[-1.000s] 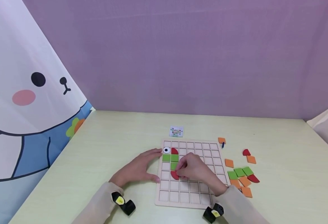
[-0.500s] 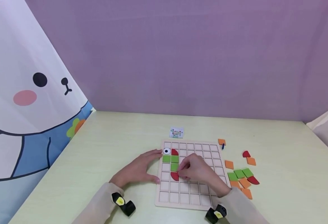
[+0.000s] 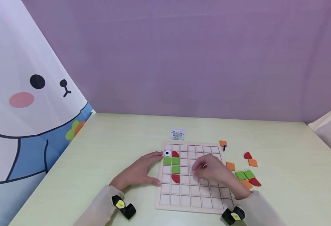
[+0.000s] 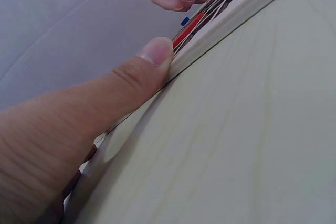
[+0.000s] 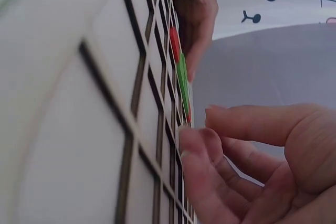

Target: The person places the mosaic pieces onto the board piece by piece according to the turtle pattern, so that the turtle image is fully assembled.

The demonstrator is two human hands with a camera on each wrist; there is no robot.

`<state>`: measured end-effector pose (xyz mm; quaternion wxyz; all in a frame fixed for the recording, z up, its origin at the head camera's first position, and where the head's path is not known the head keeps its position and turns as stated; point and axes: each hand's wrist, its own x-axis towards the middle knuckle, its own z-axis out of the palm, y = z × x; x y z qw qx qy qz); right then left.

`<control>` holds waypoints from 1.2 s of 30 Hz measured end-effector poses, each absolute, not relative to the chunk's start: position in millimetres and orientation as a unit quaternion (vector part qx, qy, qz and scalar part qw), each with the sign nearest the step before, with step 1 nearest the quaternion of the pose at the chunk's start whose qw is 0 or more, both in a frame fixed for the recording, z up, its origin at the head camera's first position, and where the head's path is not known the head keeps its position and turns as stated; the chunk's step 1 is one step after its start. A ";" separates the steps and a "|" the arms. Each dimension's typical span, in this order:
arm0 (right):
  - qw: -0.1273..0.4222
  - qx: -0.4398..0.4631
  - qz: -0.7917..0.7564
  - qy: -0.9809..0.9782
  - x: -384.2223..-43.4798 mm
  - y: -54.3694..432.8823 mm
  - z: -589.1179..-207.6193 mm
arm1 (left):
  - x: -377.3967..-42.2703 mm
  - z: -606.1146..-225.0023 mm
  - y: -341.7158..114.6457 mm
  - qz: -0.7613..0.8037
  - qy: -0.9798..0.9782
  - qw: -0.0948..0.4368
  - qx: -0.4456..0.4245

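Note:
A pale wooden grid board [image 3: 185,189] lies on the table. Near its left side sit a round eye piece [image 3: 167,153], green square tiles [image 3: 175,161] and two red quarter-round tiles [image 3: 175,178]. My left hand [image 3: 138,170] rests along the left edge of the board, its thumb [image 4: 155,53] touching the rim. Over the board's middle columns hovers my right hand [image 3: 212,169], its fingers loosely bent. In the right wrist view, thumb and index finger of the right hand [image 5: 262,156] are apart, and nothing shows between them.
Right of the board lie loose green tiles [image 3: 249,174], orange tiles [image 3: 230,166] and red pieces [image 3: 255,182], some hidden behind the right forearm. A small blue stick [image 3: 224,148] is by the far corner. A picture card [image 3: 177,134] lies beyond the board.
My right hand has moved right, away from the lower red quarter-round tile, which stays in its cell and now shows fully. The left hand has kept its place.

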<state>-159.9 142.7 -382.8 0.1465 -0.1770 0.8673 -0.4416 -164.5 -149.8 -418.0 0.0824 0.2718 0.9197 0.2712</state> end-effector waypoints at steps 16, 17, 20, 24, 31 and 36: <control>0.137 -0.160 -0.415 0.885 -168.3 190.4 -385.9 | -167.4 -419.6 -148.2 0.265 0.920 0.076 0.278; 0.135 -0.161 -0.415 0.885 -168.8 193.3 -386.6 | -167.6 -419.9 -148.0 0.265 0.920 0.077 0.278; 0.133 -0.165 -0.413 0.886 -170.5 202.0 -388.5 | -168.4 -420.8 -147.3 0.266 0.920 0.079 0.276; 0.129 -0.164 -0.407 0.889 -171.5 212.6 -388.5 | -168.9 -421.3 -147.3 0.265 0.920 0.079 0.276; 0.124 -0.150 -0.381 0.904 -170.9 230.5 -386.9 | -169.7 -422.7 -148.0 0.260 0.921 0.075 0.280; 0.128 -0.142 -0.365 0.911 -173.6 245.6 -388.7 | -169.2 -422.8 -148.0 0.263 0.921 0.078 0.275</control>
